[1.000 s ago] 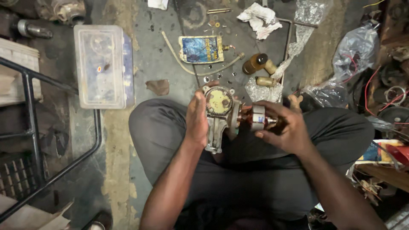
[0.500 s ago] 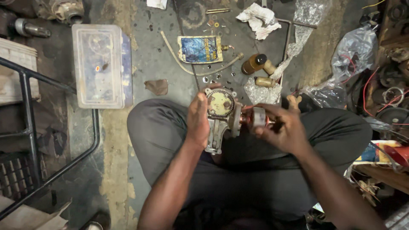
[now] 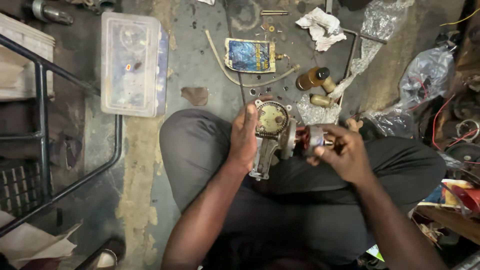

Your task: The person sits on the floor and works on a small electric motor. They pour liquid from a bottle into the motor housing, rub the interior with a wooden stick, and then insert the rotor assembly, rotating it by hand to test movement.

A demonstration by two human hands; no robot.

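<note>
I sit cross-legged on a concrete floor with a small motor assembly over my lap. My left hand (image 3: 246,136) grips its grey metal gear housing (image 3: 270,131), whose round yellowish gear cover faces up and whose bracket arm points down toward me. My right hand (image 3: 345,152) wraps the cylindrical motor end (image 3: 312,137), where reddish copper windings show next to the housing. Both hands hold the same assembly, level with my knees.
On the floor ahead lie a clear plastic lidded box (image 3: 133,62), a blue packet (image 3: 249,55), a thin hose (image 3: 235,77), a brown bottle (image 3: 313,77), crumpled paper (image 3: 322,25) and plastic bags (image 3: 425,75). A black metal frame (image 3: 45,125) stands left. Wires and parts crowd the right.
My hands have stayed on the motor assembly, with only small shifts of the right-hand fingers around the motor end. The view has tilted slightly.
</note>
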